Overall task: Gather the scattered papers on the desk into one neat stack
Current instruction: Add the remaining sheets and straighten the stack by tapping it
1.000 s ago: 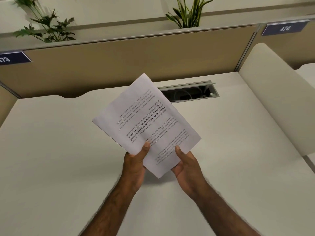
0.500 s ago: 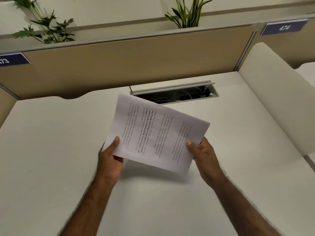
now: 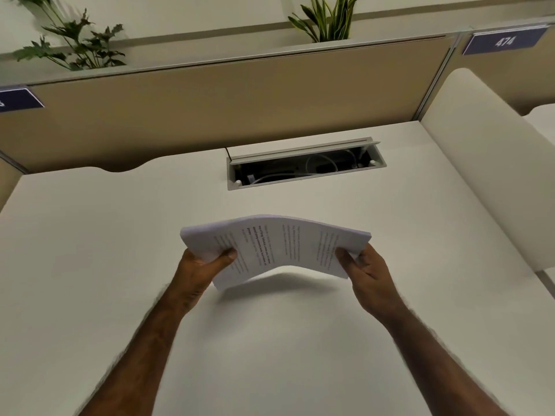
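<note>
My left hand (image 3: 204, 265) and right hand (image 3: 365, 270) each pinch one short end of the paper stack (image 3: 279, 244), thumbs on top, so its long axis runs left to right between them. It arches upward, held above the desk (image 3: 90, 250). One stack; sheet count I can't tell. Beyond it lies one open cable tray (image 3: 303, 166).

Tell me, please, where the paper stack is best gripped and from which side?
Probably by its two short ends, one from each side, as the left hand and right hand have it now, thumbs on top. The paper stack is wide and limp: it arches in the middle above the desk, so a one-ended grip would likely let it droop and fan.
</note>
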A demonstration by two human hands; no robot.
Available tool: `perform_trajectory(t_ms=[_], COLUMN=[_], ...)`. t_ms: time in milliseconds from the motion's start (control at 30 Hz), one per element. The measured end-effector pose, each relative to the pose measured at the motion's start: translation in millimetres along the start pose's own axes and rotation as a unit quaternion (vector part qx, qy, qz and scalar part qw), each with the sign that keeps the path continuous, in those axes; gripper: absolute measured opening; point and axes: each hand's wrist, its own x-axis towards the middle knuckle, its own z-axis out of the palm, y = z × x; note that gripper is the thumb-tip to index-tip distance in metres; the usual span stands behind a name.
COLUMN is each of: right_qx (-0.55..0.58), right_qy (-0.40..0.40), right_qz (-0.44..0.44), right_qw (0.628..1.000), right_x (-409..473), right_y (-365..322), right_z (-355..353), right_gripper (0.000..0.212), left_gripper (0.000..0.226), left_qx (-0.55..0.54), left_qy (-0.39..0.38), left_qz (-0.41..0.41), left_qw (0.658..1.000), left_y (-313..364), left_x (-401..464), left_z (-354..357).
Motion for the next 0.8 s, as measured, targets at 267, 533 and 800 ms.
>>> perform_trajectory(t_ms=[267,533,800], right_qx=[-0.042,-0.098,-0.151], right_qy=[-0.018,-0.026,-0.055], right_qz=[0.047,0.030,-0.032], right_qw=[0.998,0.994,0.986], right_x=[4.5,8.7,32.4], right_y=[36.5,41.3,14.3], right_z=[-5.9,-7.9,-3.5], right_gripper=[0.031,0.027,0.032], left_gripper=[0.048,0.034,0.045], left_qx=[0.075,0.055,-0.074], left_qy=[0.017,0.041,0.033], left_qz=[-0.025,-0.042,-0.103], left_qw=[0.997,0.997,0.991], left_y=[-26.3,-36.0,-35.8], left_x=[-10.5,-8.6,-24.9], left_z=[8.2,10.4,13.6])
